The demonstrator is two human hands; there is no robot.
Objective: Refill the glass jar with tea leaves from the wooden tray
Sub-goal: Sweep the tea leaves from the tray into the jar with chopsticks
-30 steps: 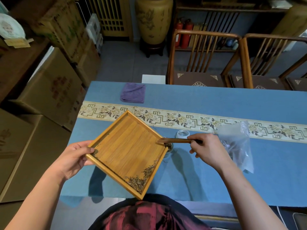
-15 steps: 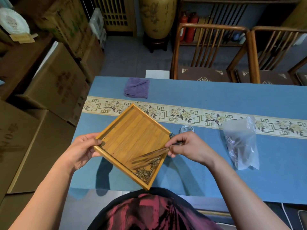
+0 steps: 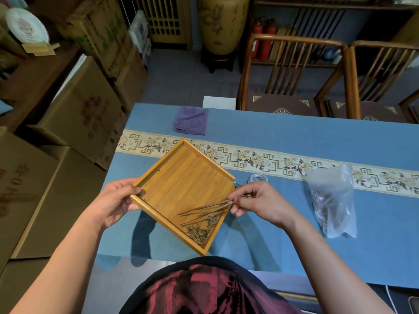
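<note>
Left hand [image 3: 113,200] grips wooden tray [image 3: 181,184]; right hand [image 3: 260,200] pinches tweezers [image 3: 204,211] over tea leaves [image 3: 201,230].

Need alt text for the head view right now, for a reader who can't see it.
A left hand holds a tilted wooden tray while the right hand pinches tweezers over tea leaves in its near corner. A glass jar peeks out behind, beside a plastic bag.
</note>
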